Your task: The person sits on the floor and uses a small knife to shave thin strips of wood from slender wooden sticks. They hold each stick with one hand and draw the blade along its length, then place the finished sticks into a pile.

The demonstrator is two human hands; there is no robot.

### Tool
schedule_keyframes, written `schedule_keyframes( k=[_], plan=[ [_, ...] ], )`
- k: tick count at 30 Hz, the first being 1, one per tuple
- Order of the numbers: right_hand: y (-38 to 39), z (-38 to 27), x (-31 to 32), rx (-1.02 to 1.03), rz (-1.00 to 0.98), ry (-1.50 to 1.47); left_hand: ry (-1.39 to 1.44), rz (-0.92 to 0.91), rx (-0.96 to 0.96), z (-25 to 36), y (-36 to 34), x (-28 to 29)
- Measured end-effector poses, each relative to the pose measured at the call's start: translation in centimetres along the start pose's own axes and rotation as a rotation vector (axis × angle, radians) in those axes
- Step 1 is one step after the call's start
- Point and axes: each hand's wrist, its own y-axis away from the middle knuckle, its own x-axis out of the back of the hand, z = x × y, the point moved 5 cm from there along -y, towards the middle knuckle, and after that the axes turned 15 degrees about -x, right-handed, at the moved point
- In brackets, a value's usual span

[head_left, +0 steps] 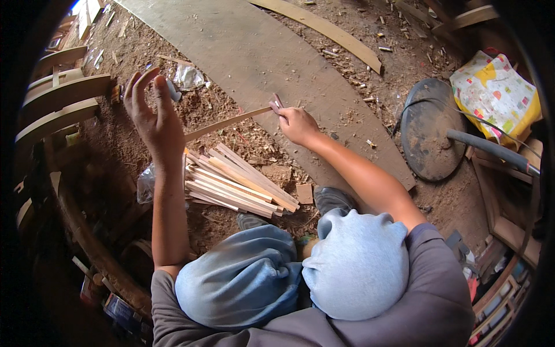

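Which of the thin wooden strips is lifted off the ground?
The single strip pinched in the right hand, reaching toward the left hand; the others lie piled on the ground.

You wear a grey short-sleeved shirt, its sleeves ending above the elbows at five and seven o'clock. Light blue trousers cover both knees at six o'clock, and dark grey shoes, possibly sneakers, show beyond them. Both forearms are bare.

Both hands are raised ahead: the left hand point(151, 118) spread open, the right hand point(296, 124) pinched shut.
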Motion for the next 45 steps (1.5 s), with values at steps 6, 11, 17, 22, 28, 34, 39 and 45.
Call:
schedule_keyframes(
  k=[6, 11, 17, 22, 28, 34, 39, 45],
  plan=[
    [6.3, -9.4, 1.9, 0.52, -0.01, -0.239, 0.012, 0.0, -0.021, 1.1, -0.1, -0.2],
    [7.3, -11.7, 2.7, 0.663, 0.078, -0.272, 0.049, 0.013, 0.024, 0.2, -0.1, 0.1],
    [6.0, -11.5, 3.1, 0.536, 0.073, -0.05, 0.052, 0.019, 0.085, -1.1, 0.0, 0.3],
    [10.8, -15.8, 5.0, 0.83, 0.086, -0.211, 0.163, 0.0, 0.114, 0.1, 0.2, -0.6],
    [7.6, -12.6, 4.2, 0.518, -0.009, -0.081, 0.213, 0.047, 0.128, 0.3, 0.6, -0.4],
    [8.0, -13.5, 3.9, 0.559, 0.001, -0.043, 0.182, 0.037, 0.162, -0.1, 0.5, -0.4],
    [10.2, -14.5, 3.7, 0.793, 0.173, -0.231, 0.253, 0.042, 0.135, 0.3, 0.7, -0.5],
    [2.6, -4.7, -0.4, 0.213, -0.058, -0.039, 0.074, 0.004, 0.142, -1.0, 0.5, 0.3]
  ],
)
